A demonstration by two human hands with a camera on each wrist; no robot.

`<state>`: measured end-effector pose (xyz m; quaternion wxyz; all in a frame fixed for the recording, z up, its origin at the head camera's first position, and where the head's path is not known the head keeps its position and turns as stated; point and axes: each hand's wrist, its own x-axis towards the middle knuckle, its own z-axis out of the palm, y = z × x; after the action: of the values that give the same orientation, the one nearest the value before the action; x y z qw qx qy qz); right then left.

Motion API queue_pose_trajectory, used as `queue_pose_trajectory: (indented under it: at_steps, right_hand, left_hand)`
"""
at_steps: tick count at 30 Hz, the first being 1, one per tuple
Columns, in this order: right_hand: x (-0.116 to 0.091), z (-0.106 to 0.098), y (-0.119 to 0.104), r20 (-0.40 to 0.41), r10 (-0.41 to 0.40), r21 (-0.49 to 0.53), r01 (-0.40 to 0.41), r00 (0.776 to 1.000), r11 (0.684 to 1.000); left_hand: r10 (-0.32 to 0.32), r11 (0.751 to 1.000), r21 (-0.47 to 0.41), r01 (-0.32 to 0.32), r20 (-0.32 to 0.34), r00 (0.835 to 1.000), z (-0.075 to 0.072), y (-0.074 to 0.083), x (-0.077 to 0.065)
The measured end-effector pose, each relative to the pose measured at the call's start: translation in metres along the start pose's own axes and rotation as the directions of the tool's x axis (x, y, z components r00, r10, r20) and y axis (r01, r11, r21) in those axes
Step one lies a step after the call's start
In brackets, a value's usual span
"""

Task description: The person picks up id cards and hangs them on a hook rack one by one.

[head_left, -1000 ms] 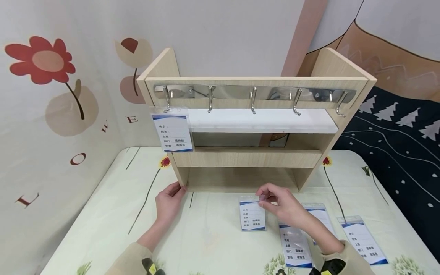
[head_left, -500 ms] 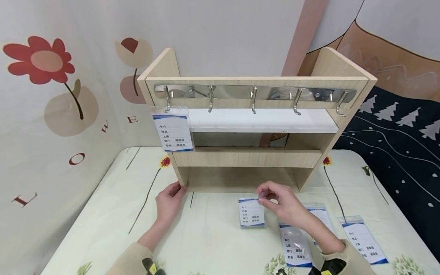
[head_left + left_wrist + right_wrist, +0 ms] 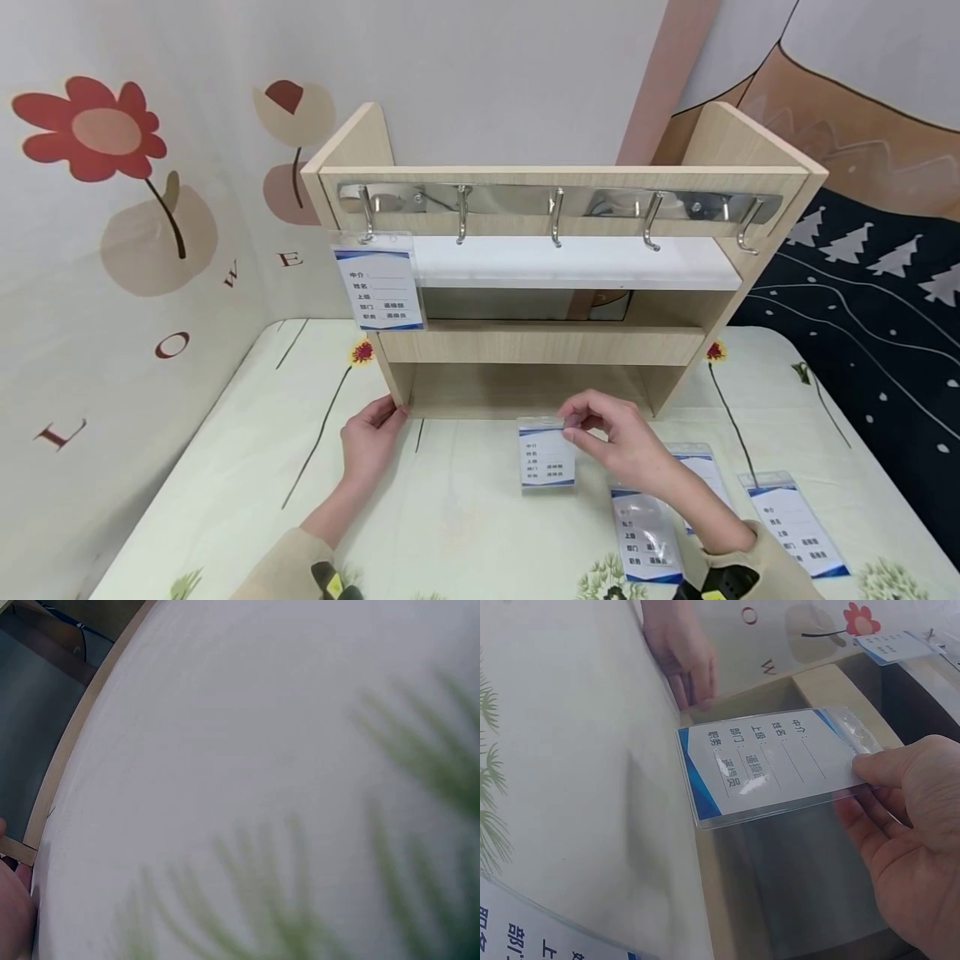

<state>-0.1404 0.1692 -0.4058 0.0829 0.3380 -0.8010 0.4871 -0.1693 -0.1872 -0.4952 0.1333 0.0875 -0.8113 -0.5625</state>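
Observation:
Thumb and fingers of my right hand (image 3: 622, 443) pinch the top corner of a clear badge holder (image 3: 547, 458), held in front of the wooden shelf unit (image 3: 540, 345). In the right wrist view, the badge's white card with blue corners and printed lines faces up, and the thumb lies on its clear top strip. My left hand (image 3: 369, 442) grips the lower front corner of the shelf's left side panel. A matching badge (image 3: 381, 287) hangs from the leftmost metal hook (image 3: 366, 214) of the rail.
Three more badges lie on the cloth at the right: one near my right forearm (image 3: 647, 537), one partly behind it (image 3: 703, 475), and one farther right (image 3: 798, 525). Several other hooks (image 3: 556, 218) line the shelf's front rail. Patterned curtains stand behind.
The badge in my right hand has risen slightly toward the shelf, its lower edge swinging up. My left hand stays at the shelf's corner.

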Motion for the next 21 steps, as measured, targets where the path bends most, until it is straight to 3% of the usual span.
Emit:
queue_pose_trajectory:
  at_steps: [21]
  right_hand:
    - [0.0015,-0.0021,-0.0013,-0.015,-0.012,0.002,0.012,1.000,1.000]
  left_hand:
    - [-0.004,1.000,0.004,0.004,0.012,1.000,-0.0009,0.0013,-0.0001]
